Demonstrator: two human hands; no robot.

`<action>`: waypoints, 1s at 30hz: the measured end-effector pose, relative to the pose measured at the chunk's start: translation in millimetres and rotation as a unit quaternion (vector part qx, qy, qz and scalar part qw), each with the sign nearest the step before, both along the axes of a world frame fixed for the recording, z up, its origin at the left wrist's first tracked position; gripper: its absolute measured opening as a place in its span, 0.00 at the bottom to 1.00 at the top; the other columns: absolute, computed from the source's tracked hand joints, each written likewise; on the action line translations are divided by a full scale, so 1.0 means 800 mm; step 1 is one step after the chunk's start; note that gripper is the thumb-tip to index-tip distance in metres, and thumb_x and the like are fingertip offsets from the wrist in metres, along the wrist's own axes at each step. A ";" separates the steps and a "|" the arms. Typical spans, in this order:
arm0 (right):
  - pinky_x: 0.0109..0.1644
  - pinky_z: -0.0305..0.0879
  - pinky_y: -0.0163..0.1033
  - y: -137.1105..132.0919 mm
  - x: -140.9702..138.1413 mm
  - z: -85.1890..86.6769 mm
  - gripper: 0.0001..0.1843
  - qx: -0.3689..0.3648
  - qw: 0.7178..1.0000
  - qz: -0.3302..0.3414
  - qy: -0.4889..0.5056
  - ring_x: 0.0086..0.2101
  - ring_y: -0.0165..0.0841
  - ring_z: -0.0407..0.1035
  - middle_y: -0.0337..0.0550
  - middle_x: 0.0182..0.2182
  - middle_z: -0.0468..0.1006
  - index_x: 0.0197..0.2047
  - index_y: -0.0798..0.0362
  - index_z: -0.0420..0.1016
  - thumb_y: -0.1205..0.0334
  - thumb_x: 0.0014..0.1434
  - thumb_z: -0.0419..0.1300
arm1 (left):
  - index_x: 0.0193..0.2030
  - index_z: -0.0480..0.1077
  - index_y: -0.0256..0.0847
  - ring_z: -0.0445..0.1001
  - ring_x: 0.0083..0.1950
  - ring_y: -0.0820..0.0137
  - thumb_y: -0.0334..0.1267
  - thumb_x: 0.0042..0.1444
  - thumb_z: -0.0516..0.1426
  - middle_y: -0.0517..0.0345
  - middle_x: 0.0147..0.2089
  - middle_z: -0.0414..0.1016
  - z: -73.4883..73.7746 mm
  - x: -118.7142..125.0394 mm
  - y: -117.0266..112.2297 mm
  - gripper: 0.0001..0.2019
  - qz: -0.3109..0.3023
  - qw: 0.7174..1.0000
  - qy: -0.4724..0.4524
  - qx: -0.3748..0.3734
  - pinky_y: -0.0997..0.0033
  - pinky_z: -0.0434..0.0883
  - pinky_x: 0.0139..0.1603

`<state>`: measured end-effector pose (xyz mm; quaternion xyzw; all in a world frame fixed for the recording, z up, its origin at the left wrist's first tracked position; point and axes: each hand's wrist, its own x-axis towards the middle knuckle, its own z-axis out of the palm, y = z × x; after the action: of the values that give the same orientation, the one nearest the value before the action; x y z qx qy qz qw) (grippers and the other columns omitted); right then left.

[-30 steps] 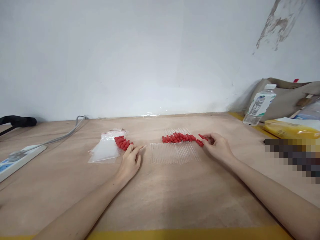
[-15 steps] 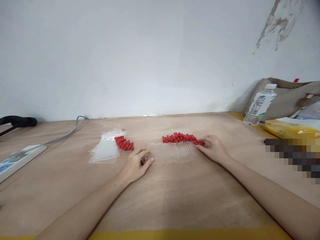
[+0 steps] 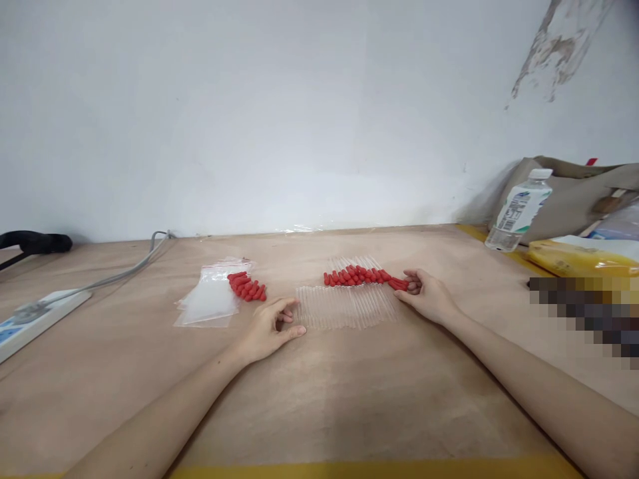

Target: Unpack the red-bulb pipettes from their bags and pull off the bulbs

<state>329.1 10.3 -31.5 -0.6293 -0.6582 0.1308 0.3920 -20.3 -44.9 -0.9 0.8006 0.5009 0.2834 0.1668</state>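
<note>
Clear thin tubes (image 3: 344, 309) lie side by side in a row on the table, pointing away from me. Along their far end runs a band of red rubber bulbs (image 3: 357, 275), and more clear tubes (image 3: 355, 261) stick out behind it. My left hand (image 3: 269, 329) rests at the row's left end, thumb and fingers apart with nothing between them. At the right end, my right hand (image 3: 426, 296) has its thumb and fingers spread around the last red bulbs, its fingertips close to or touching them. Farther left, a small pile of red bulbs (image 3: 248, 287) lies against clear zip bags (image 3: 210, 299).
A white power strip (image 3: 44, 319) with a grey cable (image 3: 124, 271) is at the left, near a black object (image 3: 37, 242). On the right are a plastic bottle (image 3: 518, 209), a beige bag (image 3: 574, 193) and a yellow packet (image 3: 582, 258). A wall stands behind.
My left fingers have come slightly away from the leftmost tubes and opened. My right fingers have shifted a little, and the rightmost red bulbs now lie closer in line with the others.
</note>
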 end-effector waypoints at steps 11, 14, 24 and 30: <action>0.39 0.66 0.42 0.004 0.008 -0.003 0.36 0.004 0.999 -0.002 -0.046 0.38 0.39 0.68 0.53 0.41 0.73 0.50 0.60 0.65 0.48 0.41 0.64 | 0.50 0.63 0.39 0.71 0.37 0.70 0.48 0.51 0.55 0.52 0.43 0.68 -0.009 -0.002 0.005 0.22 0.009 0.998 -0.064 0.012 0.68 0.72 0.36; 0.37 0.66 0.41 0.005 0.008 -0.005 0.35 0.018 0.999 -0.003 -0.042 0.37 0.38 0.68 0.52 0.41 0.73 0.49 0.59 0.66 0.46 0.40 0.64 | 0.48 0.64 0.39 0.70 0.37 0.71 0.46 0.55 0.51 0.53 0.43 0.67 -0.008 -0.002 0.006 0.17 0.026 0.998 -0.048 0.044 0.69 0.71 0.36; 0.39 0.61 0.38 0.007 -0.035 0.033 0.14 0.140 0.985 0.064 -0.075 0.33 0.34 0.67 0.42 0.30 0.76 0.34 0.50 0.77 0.53 0.55 0.54 | 0.48 0.65 0.38 0.70 0.36 0.71 0.45 0.56 0.50 0.54 0.40 0.69 -0.008 -0.001 0.009 0.17 0.029 0.998 -0.028 0.048 0.70 0.70 0.35; 0.43 0.59 0.41 0.026 -0.073 0.039 0.17 0.114 0.987 0.032 -0.113 0.37 0.37 0.65 0.46 0.34 0.75 0.37 0.51 0.78 0.50 0.51 0.57 | 0.51 0.62 0.36 0.71 0.36 0.69 0.47 0.56 0.49 0.55 0.35 0.72 -0.004 0.000 0.008 0.20 0.046 0.999 -0.012 0.016 0.69 0.69 0.37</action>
<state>271.1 31.4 0.0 -0.5702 -0.7282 -0.0044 0.3803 -20.6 -38.8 -4.2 0.7756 0.5307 0.3087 0.1464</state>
